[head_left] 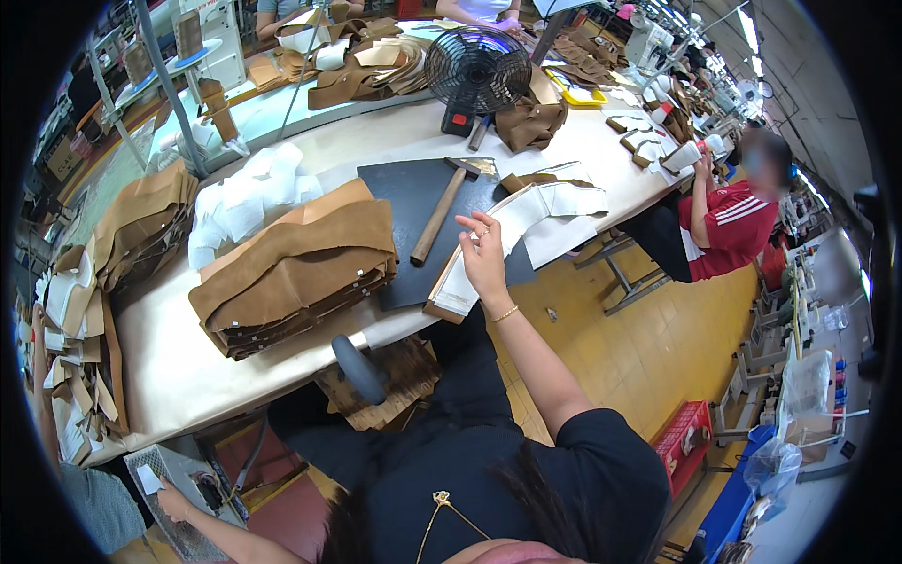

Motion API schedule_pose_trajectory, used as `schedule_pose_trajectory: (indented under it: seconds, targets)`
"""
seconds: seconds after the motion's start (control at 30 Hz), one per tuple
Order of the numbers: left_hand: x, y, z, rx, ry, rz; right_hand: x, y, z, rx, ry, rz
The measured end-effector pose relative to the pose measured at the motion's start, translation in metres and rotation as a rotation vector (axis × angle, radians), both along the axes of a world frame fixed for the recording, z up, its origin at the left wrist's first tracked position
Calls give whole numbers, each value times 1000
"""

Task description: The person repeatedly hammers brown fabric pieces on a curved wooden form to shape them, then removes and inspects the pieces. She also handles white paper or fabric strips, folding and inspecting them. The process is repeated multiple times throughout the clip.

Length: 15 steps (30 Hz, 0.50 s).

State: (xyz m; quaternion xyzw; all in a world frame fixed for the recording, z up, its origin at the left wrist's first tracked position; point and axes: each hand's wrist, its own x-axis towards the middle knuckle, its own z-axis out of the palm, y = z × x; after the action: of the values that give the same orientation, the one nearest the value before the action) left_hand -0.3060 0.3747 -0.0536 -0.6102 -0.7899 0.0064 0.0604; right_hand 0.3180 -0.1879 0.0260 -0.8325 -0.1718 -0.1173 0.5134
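At the lower left, my left hand (175, 499) pinches a small white piece (149, 478) over a grey metal box-like machine (188, 522) beside the table. My right hand (484, 258) is raised at the table's front edge with fingers loosely bent and apart, nothing seen in them. Just under and beside it runs a stack of long white strips (458, 290) with brown edges. To its left a wooden-handled hammer (438, 214) lies on a dark board (399, 193). Further left stands a thick stack of brown leather pieces (296, 273).
White crumpled pieces (249, 199) and more brown leather stacks (141, 226) lie at the left. A black fan (477, 70) stands at the back. A person in a red shirt (738, 221) sits at the right. A red crate (684, 442) is on the right side.
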Motion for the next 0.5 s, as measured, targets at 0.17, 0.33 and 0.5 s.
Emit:
schedule_pose_trajectory:
  seconds: [0.17,0.33,0.5]
  targets:
    - [-22,10,0,103,23,11,-11,11,-1,-17,-52,50]
    - [-9,31,1,159,70,17,-22,17,6,-2,-42,82]
    - [-17,64,17,106,2,89,-32,24,15,-40,-88,105]
